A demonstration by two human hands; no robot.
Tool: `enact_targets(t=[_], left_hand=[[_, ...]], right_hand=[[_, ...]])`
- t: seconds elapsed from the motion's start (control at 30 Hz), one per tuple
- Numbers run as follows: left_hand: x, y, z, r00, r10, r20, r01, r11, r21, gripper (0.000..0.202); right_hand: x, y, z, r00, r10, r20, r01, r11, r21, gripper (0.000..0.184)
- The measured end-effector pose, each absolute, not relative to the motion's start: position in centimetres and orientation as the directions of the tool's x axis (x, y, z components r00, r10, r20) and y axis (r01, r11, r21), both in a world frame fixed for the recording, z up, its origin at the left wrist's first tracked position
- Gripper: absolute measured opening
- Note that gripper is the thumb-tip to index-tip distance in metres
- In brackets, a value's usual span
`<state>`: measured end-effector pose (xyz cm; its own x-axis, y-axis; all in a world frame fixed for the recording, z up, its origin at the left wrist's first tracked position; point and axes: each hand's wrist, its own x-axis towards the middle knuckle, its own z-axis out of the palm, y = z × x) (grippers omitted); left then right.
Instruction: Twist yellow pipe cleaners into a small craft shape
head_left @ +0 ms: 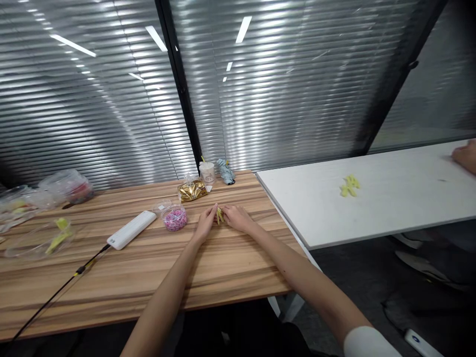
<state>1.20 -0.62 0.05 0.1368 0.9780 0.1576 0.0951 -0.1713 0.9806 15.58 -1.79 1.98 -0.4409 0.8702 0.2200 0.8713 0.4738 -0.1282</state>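
Note:
My left hand [206, 223] and my right hand [237, 218] meet over the wooden table. Between them is a small yellow-green strip-like piece [219, 215], pinched by the fingers of both hands; its exact kind is too small to make out. Just left of my left hand stands a round clear tub [174, 218] full of small pink and purple bits. A clear lid [162, 206] lies beside that tub. Behind my hands rests a shiny gold foil packet [192, 191].
At the back stand a white cup [207, 172] and a crumpled blue-grey wrapper [226, 172]. Leftward lie a white power bank [132, 229] with a black cable, and plastic bags [67, 186]. Yellow pieces [350, 185] lie on the white table, where another person's hand [466, 156] rests.

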Motion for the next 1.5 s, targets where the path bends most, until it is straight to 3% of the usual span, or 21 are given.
enact_targets(t=[1.5], left_hand=[[0.93,-0.17,-0.89,0.124,0.963,0.237,0.193,-0.258,0.947,0.043]], right_hand=[[15.67,-1.47,1.61,-0.469,0.852,0.234,0.853,0.505,-0.129,0.029]])
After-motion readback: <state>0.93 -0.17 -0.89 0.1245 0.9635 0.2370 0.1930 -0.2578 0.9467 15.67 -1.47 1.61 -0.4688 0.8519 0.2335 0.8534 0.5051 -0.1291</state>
